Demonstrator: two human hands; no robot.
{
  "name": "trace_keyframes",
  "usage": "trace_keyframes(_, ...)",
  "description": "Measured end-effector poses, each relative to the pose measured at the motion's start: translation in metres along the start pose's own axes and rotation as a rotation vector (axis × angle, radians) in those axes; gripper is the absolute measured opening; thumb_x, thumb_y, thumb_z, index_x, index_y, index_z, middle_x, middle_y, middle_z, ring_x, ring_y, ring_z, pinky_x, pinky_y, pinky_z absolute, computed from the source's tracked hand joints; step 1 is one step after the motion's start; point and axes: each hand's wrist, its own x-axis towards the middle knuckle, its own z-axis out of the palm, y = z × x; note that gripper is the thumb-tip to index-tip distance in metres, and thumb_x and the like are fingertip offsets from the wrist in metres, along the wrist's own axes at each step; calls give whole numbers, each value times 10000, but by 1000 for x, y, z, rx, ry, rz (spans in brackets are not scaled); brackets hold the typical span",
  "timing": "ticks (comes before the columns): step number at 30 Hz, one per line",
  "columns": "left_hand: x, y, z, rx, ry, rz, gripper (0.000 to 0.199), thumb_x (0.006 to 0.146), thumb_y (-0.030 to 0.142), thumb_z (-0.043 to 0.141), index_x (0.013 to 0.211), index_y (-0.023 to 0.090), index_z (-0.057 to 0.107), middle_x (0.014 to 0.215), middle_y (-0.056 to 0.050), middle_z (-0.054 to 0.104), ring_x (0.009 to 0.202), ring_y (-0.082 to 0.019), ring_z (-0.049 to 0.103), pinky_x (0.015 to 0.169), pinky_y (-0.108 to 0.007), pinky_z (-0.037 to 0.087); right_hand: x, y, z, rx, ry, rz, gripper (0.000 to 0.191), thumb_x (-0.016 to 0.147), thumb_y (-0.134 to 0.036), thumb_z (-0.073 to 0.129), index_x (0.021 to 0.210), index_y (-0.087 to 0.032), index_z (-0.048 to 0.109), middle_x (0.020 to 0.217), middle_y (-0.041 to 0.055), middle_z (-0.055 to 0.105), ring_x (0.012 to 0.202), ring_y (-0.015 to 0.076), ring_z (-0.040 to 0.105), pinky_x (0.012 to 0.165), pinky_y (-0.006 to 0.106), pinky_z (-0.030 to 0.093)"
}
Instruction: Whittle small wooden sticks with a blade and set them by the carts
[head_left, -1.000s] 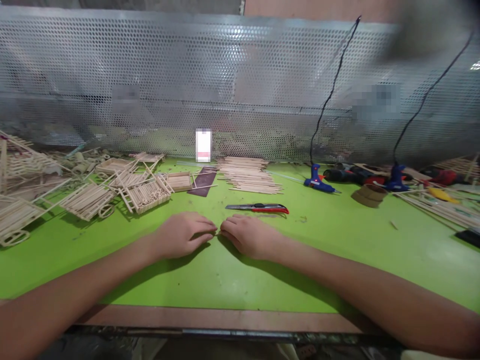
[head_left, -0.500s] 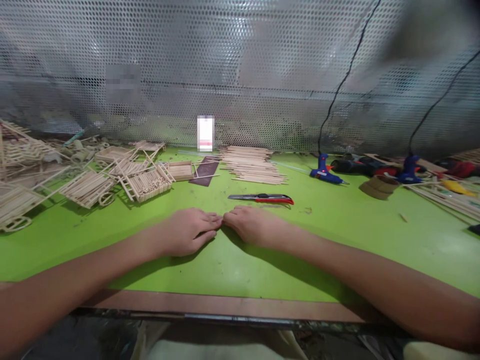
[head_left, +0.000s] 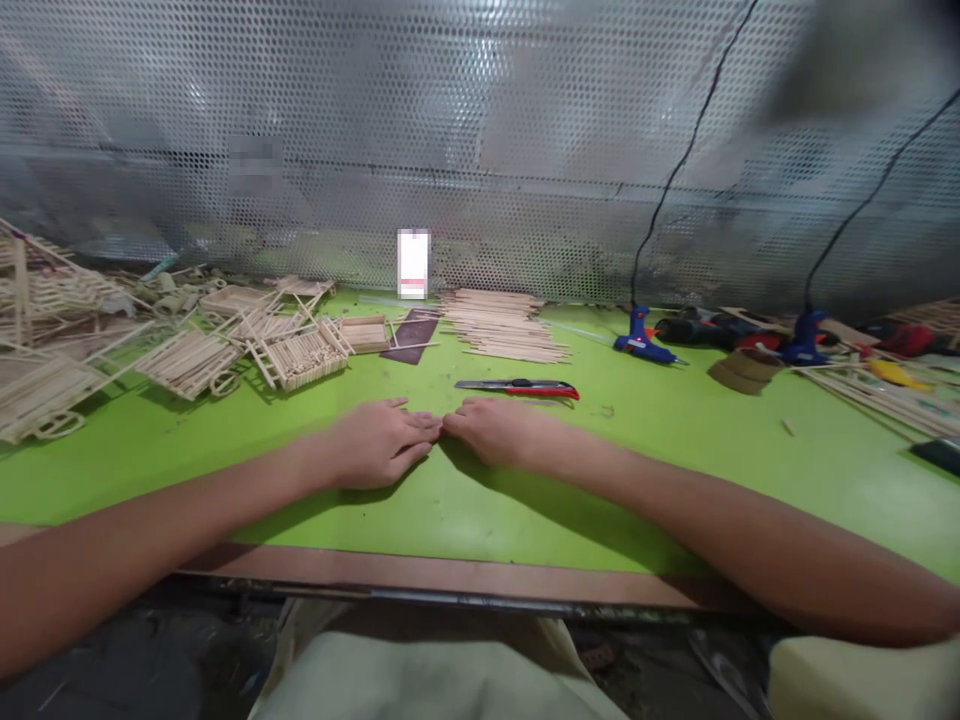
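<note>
Left hand (head_left: 379,445) and right hand (head_left: 487,432): empty, flat on the green workbench (head_left: 675,490), fingertips together, no grip on any object. Nearest item: utility knife (head_left: 517,389), lying just beyond the right hand, blade end leftward. Farther back: pile of wooden sticks (head_left: 502,325), glue gun (head_left: 641,340) to its right, stick carts (head_left: 300,362) to its left.

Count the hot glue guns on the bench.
2: a blue glue gun right of the stick pile, another blue glue gun further right. Clutter there may hide more.
</note>
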Motion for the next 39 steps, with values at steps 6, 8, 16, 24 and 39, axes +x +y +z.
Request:
trace_keyframes(6, 3, -6, 3, -21, 94, -52, 368, 1025, 339, 553, 1340, 229, 707, 1314, -58, 727, 1165, -235, 724, 1114, -430, 523, -3, 4, 11, 50, -7, 75, 212, 1051, -200, 466, 1086, -158, 670, 990, 110, 748, 883, 227, 690, 741, 303, 447)
trace_keyframes(8, 2, -12, -1, -16, 130, -58, 326, 1032, 328, 555, 1279, 230, 743, 1211, -48, 776, 1054, -225, 759, 1033, -430, 577, -5, 5, 15, 48, 24, 83, 230, 1071, -253, 449, 1047, -166, 660, 951, 98, 733, 853, 219, 667, 730, 305, 426)
trace_keyframes(16, -9, -44, -24, 41, 298, -105, 286, 1051, 379, 560, 1073, 249, 813, 988, -10, 823, 852, -194, 778, 809, -379, 636, -9, 8, 18, 101, 102, 77, 314, 1105, -338, 408, 925, -172, 603, 821, 52, 646, 707, 161, 526, 639, 302, 304)
trace_keyframes(24, -11, -69, -35, 78, 315, -215, 238, 1023, 384, 608, 1043, 272, 816, 983, -4, 822, 825, -200, 773, 782, -396, 624, -12, 11, 20, 146, 142, 67, 319, 1106, -337, 411, 887, -169, 570, 799, 42, 615, 669, 142, 456, 617, 294, 275)
trace_keyframes(39, -13, -78, -35, 12, 215, -264, 342, 1048, 390, 495, 1000, 242, 800, 889, -38, 805, 706, -185, 724, 733, -358, 584, -11, 10, 18, 164, 147, 60, 321, 1105, -339, 422, 888, -168, 586, 813, 51, 636, 677, 146, 486, 618, 293, 289)
